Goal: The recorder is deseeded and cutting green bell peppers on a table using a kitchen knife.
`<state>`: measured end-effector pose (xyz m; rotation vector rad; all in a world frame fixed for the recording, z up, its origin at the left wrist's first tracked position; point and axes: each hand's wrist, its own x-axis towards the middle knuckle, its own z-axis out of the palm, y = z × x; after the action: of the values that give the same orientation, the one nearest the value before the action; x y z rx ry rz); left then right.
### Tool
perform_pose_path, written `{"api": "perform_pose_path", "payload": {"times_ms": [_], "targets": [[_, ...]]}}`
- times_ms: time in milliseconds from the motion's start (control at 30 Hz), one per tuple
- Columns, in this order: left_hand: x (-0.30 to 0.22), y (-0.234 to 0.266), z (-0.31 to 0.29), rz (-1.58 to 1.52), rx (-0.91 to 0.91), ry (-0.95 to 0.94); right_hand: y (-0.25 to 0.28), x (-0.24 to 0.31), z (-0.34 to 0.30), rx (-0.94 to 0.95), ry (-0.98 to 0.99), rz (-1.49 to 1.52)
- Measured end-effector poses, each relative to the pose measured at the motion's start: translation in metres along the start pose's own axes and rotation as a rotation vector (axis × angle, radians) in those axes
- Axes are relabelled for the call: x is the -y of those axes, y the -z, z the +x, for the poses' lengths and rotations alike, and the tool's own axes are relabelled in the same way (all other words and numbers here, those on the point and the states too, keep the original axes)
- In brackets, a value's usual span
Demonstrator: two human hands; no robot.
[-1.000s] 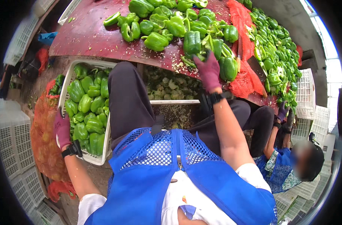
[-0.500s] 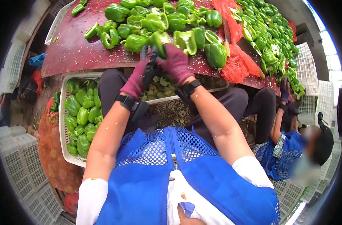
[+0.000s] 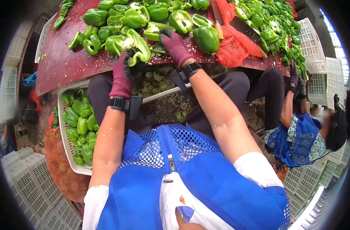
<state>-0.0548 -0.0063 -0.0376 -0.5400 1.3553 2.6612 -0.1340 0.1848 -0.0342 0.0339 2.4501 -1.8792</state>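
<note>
My left hand (image 3: 123,73), in a maroon glove with dark fingertips, is at the table's near edge. Its fingers close on the lower side of a cut green bell pepper piece (image 3: 141,48), which partly hides them. My right hand (image 3: 175,46), gloved alike, reaches over the table with fingers apart. Its dark fingertips lie at the end of a bell pepper half (image 3: 153,31); whether they touch it I cannot make out. Just beyond are an opened pepper half (image 3: 180,21) showing its pale inside and a whole green pepper (image 3: 206,39).
On the dark red table (image 3: 63,65) lie more peppers, a wooden-handled knife (image 3: 218,23), a broad dark blade (image 3: 245,30) and red netting (image 3: 234,53). A white crate (image 3: 69,151) of peppers stands left of my legs. At right, another person's gloved hand (image 3: 294,73) works by the pepper heap.
My hands were together at one pepper piece and are now apart, the left lower and further left. The view has shifted, and the person at right has leaned in differently.
</note>
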Motion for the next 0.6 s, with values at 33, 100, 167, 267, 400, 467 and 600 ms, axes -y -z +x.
{"api": "perform_pose_path", "payload": {"times_ms": [33,100,167,267,400,467,600], "targets": [[-0.005,0.001,-0.004,-0.038,-0.024,0.062,0.001,0.007,0.002,-0.033,0.136,-0.234],[-0.016,0.013,-0.007,0.132,0.016,-0.016,0.005,0.016,-0.007,-0.017,0.245,-0.310],[-0.022,0.029,-0.018,0.294,0.025,-0.107,0.000,0.058,-0.038,0.048,0.424,-0.497],[-0.016,0.027,-0.018,0.573,-0.067,-0.099,-0.010,0.069,-0.061,0.130,0.750,-0.905],[-0.021,0.016,-0.031,0.953,-0.097,-0.299,-0.019,0.060,-0.067,0.141,0.814,-0.976],[-0.023,-0.003,-0.045,1.125,-0.153,-0.261,-0.014,0.061,-0.070,0.186,0.784,-0.934],[-0.023,-0.010,-0.051,1.188,-0.032,-0.156,-0.012,0.055,-0.071,0.253,0.681,-0.889]]}}
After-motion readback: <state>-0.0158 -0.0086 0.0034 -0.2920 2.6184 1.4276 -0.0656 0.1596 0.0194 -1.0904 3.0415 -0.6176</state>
